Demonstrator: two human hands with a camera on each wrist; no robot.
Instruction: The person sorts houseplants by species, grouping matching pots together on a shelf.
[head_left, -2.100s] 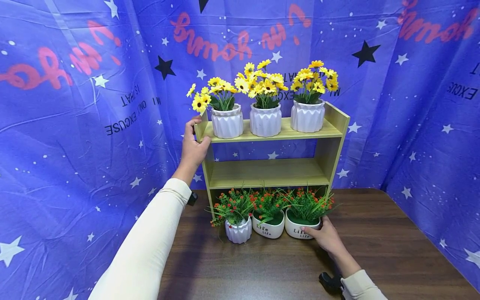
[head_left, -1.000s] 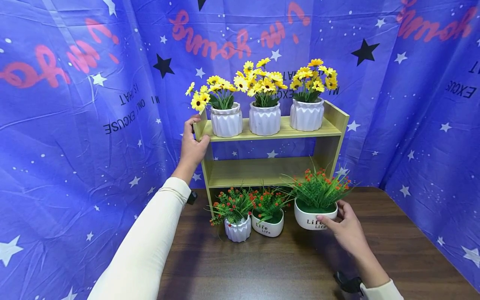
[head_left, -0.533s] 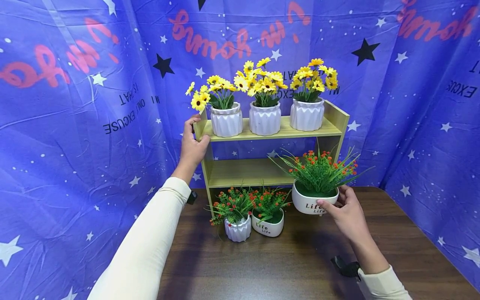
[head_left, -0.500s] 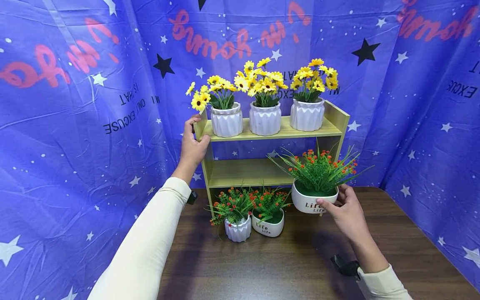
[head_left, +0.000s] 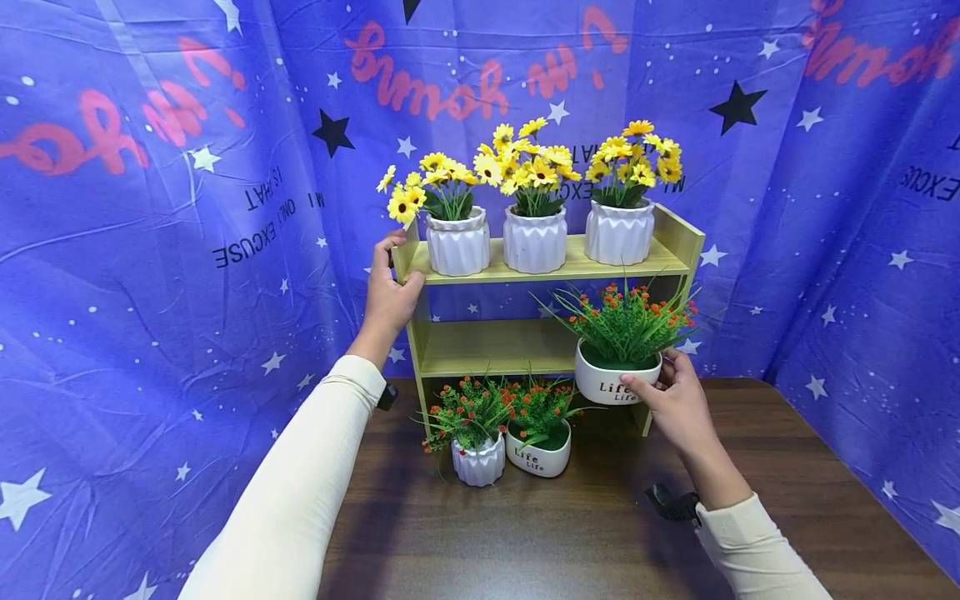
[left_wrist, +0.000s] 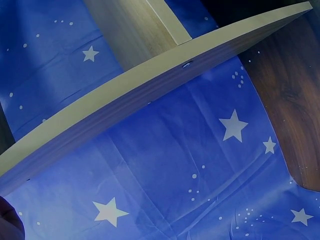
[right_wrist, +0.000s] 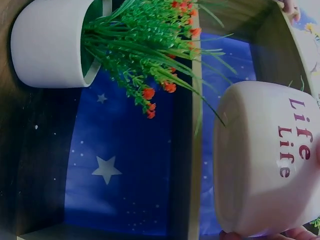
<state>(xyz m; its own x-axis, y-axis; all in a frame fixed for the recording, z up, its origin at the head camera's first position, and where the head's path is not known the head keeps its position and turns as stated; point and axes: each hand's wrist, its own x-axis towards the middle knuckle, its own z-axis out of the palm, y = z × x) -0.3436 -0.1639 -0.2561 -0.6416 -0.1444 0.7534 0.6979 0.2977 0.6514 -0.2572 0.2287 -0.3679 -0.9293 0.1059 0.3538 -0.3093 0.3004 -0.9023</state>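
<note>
My right hand (head_left: 675,400) grips the right end of a white oval "Life" flowerpot (head_left: 611,385) with grassy leaves and small orange-red flowers. The pot is raised off the table, in front of the right part of the wooden shelf's (head_left: 498,346) middle board. In the right wrist view the lettered side and underside of this flowerpot (right_wrist: 270,155) show close up, with fingertips at its edge. My left hand (head_left: 392,292) holds the upper left side panel of the shelf, thumb in front and fingers behind. The left wrist view shows that side panel (left_wrist: 125,90) from outside.
Three white pots of yellow flowers (head_left: 535,242) line the top board. At the shelf's foot stand a ribbed white pot (head_left: 478,461) and another oval "Life" pot (head_left: 542,458), both with red-flowered plants. A blue starry curtain (head_left: 150,333) surrounds the brown table (head_left: 465,542).
My right hand has lifted the oval flowerpot from the table at the right of the row, up toward the middle board, lately slightly left. My left hand stays on the shelf panel.
</note>
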